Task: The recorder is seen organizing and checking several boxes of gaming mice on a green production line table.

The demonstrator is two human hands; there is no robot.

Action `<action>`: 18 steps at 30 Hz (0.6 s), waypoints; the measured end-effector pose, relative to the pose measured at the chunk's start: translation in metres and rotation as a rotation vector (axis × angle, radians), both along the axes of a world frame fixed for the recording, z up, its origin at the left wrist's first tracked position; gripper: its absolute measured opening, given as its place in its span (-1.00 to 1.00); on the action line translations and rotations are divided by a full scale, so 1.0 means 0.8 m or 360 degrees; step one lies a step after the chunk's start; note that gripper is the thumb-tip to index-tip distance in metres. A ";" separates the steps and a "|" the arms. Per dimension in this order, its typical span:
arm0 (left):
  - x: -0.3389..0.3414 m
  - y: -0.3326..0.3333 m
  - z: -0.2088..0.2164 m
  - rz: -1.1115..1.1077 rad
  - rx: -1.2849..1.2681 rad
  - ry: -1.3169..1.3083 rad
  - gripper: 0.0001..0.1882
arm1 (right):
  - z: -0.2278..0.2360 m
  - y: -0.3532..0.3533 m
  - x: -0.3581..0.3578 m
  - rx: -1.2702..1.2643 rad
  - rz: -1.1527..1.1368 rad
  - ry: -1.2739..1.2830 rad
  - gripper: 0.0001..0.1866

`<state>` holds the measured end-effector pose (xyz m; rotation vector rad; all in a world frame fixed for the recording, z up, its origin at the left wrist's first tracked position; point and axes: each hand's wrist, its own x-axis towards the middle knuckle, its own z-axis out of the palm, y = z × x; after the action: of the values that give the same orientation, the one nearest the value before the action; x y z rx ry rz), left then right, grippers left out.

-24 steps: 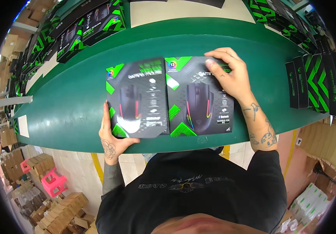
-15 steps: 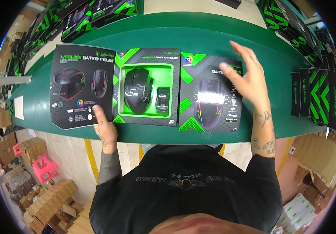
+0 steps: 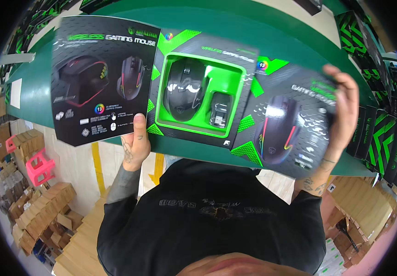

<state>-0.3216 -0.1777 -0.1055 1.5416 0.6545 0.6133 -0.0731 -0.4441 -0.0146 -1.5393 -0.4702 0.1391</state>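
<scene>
Raised toward me is an opened black-and-green mouse box [image 3: 161,131], its left cover panel [image 3: 76,110] and right flap [image 3: 277,138] spread out to both sides. A black computer mouse [image 3: 184,89] sits in the green-rimmed middle recess, and a small dark piece [image 3: 220,109] with a metal plug end lies beside it. My left hand [image 3: 136,145] grips the lower right corner of the cover panel, thumb on the printed face and fingers behind. At the far right, my right hand [image 3: 346,110] is closed around the outer edge of the right flap, its fingertips somewhat blurred.
Green table [image 3: 217,20] stretches under and behind the box. Similar black-and-green boxes [image 3: 373,138] stand at the right, with more along the back left. A pink stool [image 3: 41,166] and stacked cardboard cartons [image 3: 44,209] are on the floor at lower left.
The opened box has come up off the table, nearer to me, and tilts down to the right. My right hand, open above the flap before, has taken hold of its outer edge.
</scene>
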 end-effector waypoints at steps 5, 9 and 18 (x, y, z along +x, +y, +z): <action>-0.035 0.016 -0.001 -0.0416 0.0357 0.0225 -0.67 | 0.015 0.058 -0.035 0.1156 0.0575 0.0178 -0.08; -0.014 0.039 0.029 -0.0649 0.0461 0.0426 -0.67 | 0.017 0.064 -0.007 0.0792 0.0670 0.0540 -0.15; -0.073 0.093 -0.036 -0.0334 0.0467 0.0636 -0.53 | 0.025 0.147 -0.021 -0.0654 0.0512 -0.1009 -0.40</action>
<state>-0.3799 -0.1032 -0.1343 2.0059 0.7094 0.2475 -0.0896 -0.3262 0.0056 -1.8927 -1.2550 -0.0129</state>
